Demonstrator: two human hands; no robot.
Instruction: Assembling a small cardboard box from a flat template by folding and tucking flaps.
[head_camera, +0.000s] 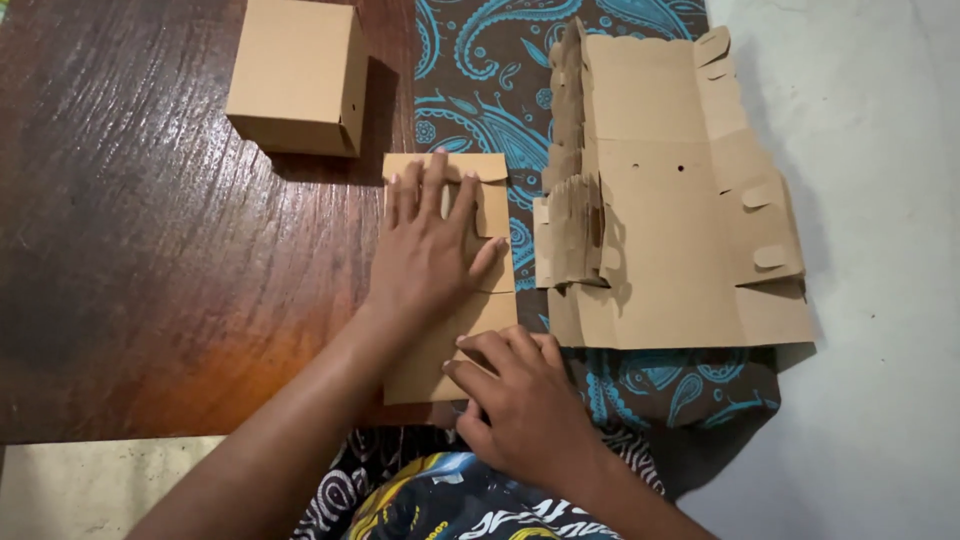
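Dark wood tabletop (150, 250) carries our work: a flat cardboard blank (448, 345) lies just below the assembled cardboard box (297, 75), partly over a blue paisley cloth (480, 90). Our left hand (432, 250) presses it down, fingers spread flat, gripping nothing. Our right hand (520, 400) curls at the blank's near edge, fingertips touching it; whether they pinch it, we cannot tell. We judge firm, even pressure keeps creases straight. Right of the box, a stack of unfolded blanks (670, 200) waits.
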